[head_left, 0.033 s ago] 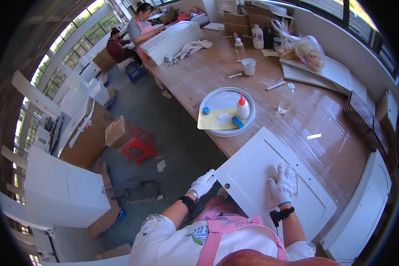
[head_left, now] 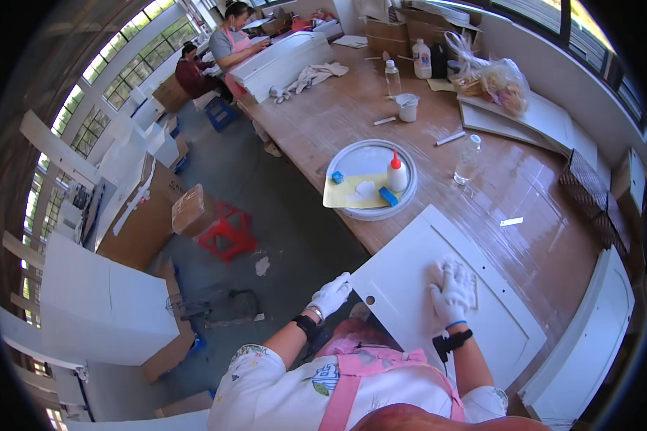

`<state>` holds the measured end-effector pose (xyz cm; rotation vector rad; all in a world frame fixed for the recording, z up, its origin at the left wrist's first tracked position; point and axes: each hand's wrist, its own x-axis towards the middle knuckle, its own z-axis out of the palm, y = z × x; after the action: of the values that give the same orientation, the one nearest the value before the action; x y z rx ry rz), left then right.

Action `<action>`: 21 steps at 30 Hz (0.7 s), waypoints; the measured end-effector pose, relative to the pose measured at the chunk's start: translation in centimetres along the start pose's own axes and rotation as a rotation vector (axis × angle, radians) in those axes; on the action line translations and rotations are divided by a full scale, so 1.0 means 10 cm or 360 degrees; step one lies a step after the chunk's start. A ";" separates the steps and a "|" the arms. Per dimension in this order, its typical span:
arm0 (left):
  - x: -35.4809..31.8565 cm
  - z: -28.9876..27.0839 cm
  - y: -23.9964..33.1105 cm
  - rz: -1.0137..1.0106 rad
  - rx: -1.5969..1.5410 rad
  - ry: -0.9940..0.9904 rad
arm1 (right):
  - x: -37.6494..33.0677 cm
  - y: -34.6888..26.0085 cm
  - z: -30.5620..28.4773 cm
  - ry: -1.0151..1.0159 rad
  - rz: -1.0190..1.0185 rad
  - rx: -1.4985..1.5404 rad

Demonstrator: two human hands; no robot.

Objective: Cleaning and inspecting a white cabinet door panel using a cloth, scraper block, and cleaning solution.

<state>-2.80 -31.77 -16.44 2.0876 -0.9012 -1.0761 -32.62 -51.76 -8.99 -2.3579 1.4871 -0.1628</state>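
A white cabinet-door-like panel (head_left: pixel 402 269) with a raised border and a round hole near its left corner lies over the near table edge. My left hand (head_left: pixel 332 296), in a white glove, grips that corner with the fingers closed along the edge. My right hand (head_left: pixel 451 293), also gloved, lies on the panel's face with fingers stretched out and slightly blurred. A thin pale edge shows beside those fingers; whether some flat thing is under the palm I cannot tell. Beyond the panel, a round white lid (head_left: pixel 372 213) bears a yellow sheet (head_left: pixel 338 194), blue pieces (head_left: pixel 388 197) and a red-tipped white bottle (head_left: pixel 396 175).
On the brown table (head_left: pixel 302 122) stand a clear bottle (head_left: pixel 467 161) and a white cup (head_left: pixel 407 109). Curved white panels (head_left: pixel 582 337) lean at the right. Left on the floor are a red stool (head_left: pixel 228 233) and cartons (head_left: pixel 194 210). Two people work at the far end.
My right hand has shifted slightly toward me and to the left on the panel. The left hand keeps its hold on the corner.
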 end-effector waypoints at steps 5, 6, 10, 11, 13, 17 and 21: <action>0.06 -0.18 0.26 -0.0143 -0.0377 -0.0092 | 0.01 -0.88 0.18 -0.0210 -0.0736 0.0179; 0.06 -0.24 0.30 -0.0190 -0.0273 -0.0163 | -0.07 -0.99 0.11 -0.0426 -0.0926 0.0239; 0.23 -0.39 0.21 -0.0060 -0.0044 -0.0271 | -0.50 -0.85 0.24 -0.1294 -0.0810 0.1228; 0.28 -0.40 0.16 0.0019 -0.0062 -0.0271 | -0.62 -0.73 0.23 -0.1544 -0.0376 0.1923; 0.43 -0.49 0.15 -0.0003 -0.0243 -0.0350 | -0.84 -0.42 0.22 -0.1374 0.0266 0.2326; 0.65 -0.69 0.06 -0.0082 -0.0527 -0.0434 | -1.20 0.40 0.22 -0.0648 0.0755 0.2568; 0.83 -0.70 0.42 -0.0154 -0.0261 -0.0574 | -1.79 0.28 -0.25 -0.0095 0.1027 0.1506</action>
<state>5.56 -39.26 -13.52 1.8496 -0.8499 -1.5577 -43.63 -37.41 -6.05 -1.0942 1.5711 -0.4884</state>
